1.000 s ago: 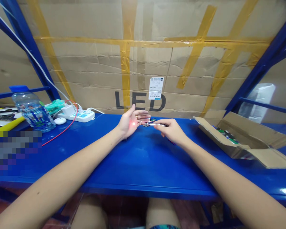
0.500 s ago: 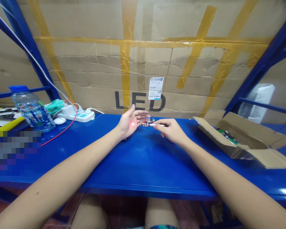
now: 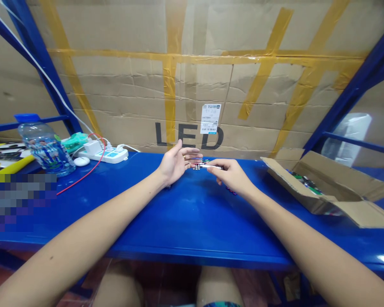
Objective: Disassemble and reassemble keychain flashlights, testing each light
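White pen-like stick (image 3: pixel 205 166) sits between the hands, over the far middle of the desk (image 3: pixel 192 213), thin end pointing left. Right hand (image 3: pixel 231 171) pinches it, thumb against fingers; left hand (image 3: pixel 173 165) open, holding nothing, thumb up, palm facing the stick. Can't tell if the tip touches the left fingers. I'd keep the pinch light, stick level, left palm square to the tip, both forearms steady.

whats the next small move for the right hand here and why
Probably lower the slim white stick to the blue table: the right hand holds it toward the open left hand, where the red light spot seen earlier is gone.
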The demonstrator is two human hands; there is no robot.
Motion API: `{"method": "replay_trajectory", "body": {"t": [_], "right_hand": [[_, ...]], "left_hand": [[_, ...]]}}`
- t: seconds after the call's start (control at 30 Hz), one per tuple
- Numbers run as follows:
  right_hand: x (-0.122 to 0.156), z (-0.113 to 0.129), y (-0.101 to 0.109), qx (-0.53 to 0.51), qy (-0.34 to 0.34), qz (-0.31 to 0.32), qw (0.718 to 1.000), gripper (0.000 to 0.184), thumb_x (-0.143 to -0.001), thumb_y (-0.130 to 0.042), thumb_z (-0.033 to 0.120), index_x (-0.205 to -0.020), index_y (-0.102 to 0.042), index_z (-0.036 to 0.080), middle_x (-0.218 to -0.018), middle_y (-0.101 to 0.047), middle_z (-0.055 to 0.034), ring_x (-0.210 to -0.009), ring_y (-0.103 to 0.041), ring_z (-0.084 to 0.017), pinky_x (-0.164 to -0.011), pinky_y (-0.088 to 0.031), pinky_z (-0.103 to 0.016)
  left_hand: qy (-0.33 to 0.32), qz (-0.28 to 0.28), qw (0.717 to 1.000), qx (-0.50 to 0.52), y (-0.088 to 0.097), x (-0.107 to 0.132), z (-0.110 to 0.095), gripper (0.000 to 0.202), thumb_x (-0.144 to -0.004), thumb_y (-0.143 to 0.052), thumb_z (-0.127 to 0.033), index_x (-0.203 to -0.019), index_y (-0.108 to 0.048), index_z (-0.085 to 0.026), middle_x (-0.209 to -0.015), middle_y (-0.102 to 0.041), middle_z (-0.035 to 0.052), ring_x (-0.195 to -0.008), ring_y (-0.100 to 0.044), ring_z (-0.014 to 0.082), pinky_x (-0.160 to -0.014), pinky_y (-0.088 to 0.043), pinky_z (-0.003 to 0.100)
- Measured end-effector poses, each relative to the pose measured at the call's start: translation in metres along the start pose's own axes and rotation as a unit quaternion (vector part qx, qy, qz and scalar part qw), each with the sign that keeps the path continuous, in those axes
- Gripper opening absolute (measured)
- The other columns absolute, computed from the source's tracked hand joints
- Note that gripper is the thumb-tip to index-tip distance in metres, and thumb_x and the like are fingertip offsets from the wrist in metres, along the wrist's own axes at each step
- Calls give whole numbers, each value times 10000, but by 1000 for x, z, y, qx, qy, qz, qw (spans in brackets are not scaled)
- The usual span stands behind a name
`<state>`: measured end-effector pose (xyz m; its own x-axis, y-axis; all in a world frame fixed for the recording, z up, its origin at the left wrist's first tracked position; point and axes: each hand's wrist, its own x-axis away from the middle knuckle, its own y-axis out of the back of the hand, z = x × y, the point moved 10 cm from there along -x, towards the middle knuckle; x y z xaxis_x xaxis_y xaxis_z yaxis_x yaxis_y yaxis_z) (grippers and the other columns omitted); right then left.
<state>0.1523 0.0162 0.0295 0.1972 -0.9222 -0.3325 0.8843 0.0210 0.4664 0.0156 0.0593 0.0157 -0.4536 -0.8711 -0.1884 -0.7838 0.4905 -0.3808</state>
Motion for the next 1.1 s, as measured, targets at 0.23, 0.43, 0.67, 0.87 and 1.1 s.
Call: {"method": "replay_trajectory", "body": {"t": [0.23, 0.43, 0.67, 0.87, 1.1], "right_hand": [[0, 2, -1, -4, -1, -3, 1000, 306, -799, -628, 409, -897, -745, 144, -579, -569, 8, -470, -479, -120, -482, -373, -268], [1, 3, 1, 10, -4, -3, 1000, 276, -805, -612, 395, -826, -729, 146, -528, -536, 16, -461, -468, -119, -485, -366, -267], [-1, 1, 1, -9, 2, -2, 1000, 313, -808, -624, 434, -887, -725, 148, -594, -562, 11, -465, -474, -117, -480, -374, -273], [-5, -5, 8, -4, 5, -11, 1000, 308, -828, -614, 440, -893, -690, 149, -593, -552, 17, -485, -502, -129, -502, -401, -280], [-44, -26, 32, 155, 49, -39, 986, 277, -866, -606, 386, -907, -729, 142, -767, -705, -68, -693, -610, -185, -670, -459, -324]], "left_hand": [[-1, -2, 1000, 8, 1, 0, -1, 646, -931, -364, -649, -993, -714, -110, -1052, -724, 181, -999, -670, 281, -874, -501, 392], [-1, 0, 1000, 11, 1, -1, 0, 652, -928, -371, -653, -994, -714, -103, -1045, -721, 191, -1019, -664, 282, -892, -505, 391], [0, 1, 1000, 20, 0, 0, -1, 651, -929, -357, -653, -982, -712, -110, -1046, -721, 192, -1044, -660, 290, -935, -500, 404], [-13, -17, 1000, 12, 3, -1, -5, 592, -934, -399, -621, -940, -707, -116, -999, -728, 176, -975, -669, 275, -884, -511, 403], [-106, -164, 966, -172, 49, -4, -34, 274, -927, -556, -330, -778, -683, -138, -769, -695, 86, -710, -639, 160, -668, -460, 288]]}}
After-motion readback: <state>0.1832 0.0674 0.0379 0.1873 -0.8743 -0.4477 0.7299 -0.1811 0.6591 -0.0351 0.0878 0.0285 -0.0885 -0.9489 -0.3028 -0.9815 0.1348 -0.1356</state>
